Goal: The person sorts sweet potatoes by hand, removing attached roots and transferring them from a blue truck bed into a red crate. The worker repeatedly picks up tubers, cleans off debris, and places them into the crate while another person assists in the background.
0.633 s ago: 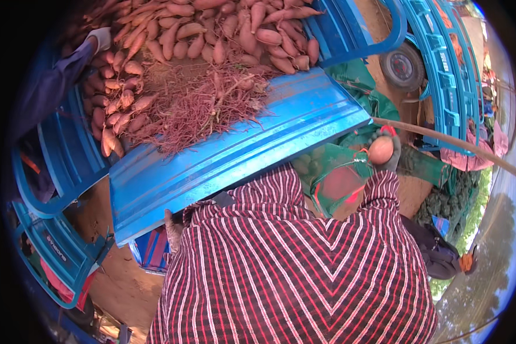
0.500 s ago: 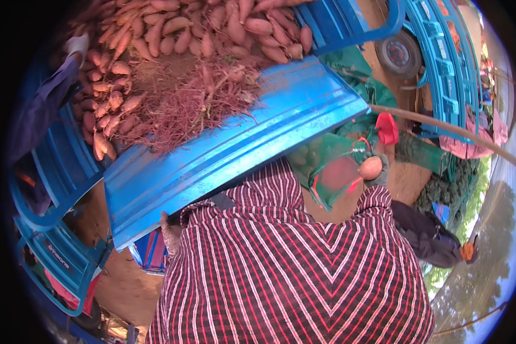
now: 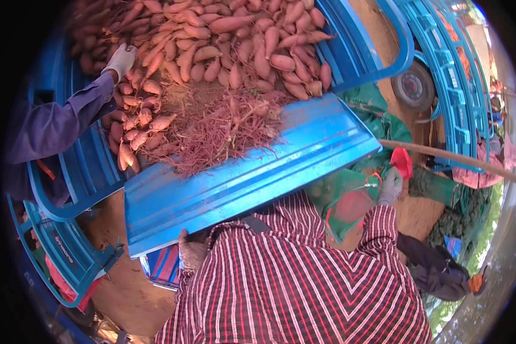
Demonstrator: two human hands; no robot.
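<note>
My right hand (image 3: 390,187), in a grey glove, reaches past the green mesh bag (image 3: 336,221). Close to its fingertips is a red object (image 3: 402,163), perhaps plastic; whether they touch is unclear. What the fingers hold, if anything, is hidden. Inside the mesh shows a reddish mass. My left hand (image 3: 192,251) is mostly covered by my striped top, with one fingertip showing near the lower edge of the blue tailgate (image 3: 223,198). Sweet potatoes (image 3: 229,34) are heaped beyond it, with a pile of thin reddish roots (image 3: 218,137) in front of them.
At the left, another person's white-gloved hand (image 3: 120,60) lies on the sweet potatoes. A wooden pole (image 3: 453,156) juts out right of the tailgate. A blue vehicle with a wheel (image 3: 414,86) stands at the far right. A striped bag (image 3: 165,266) sits under the tailgate's left end.
The round sweet potato in my right hand is out of sight, and that hand has moved forward toward the red object. The other person's gloved hand has shifted right. The whole view has shifted.
</note>
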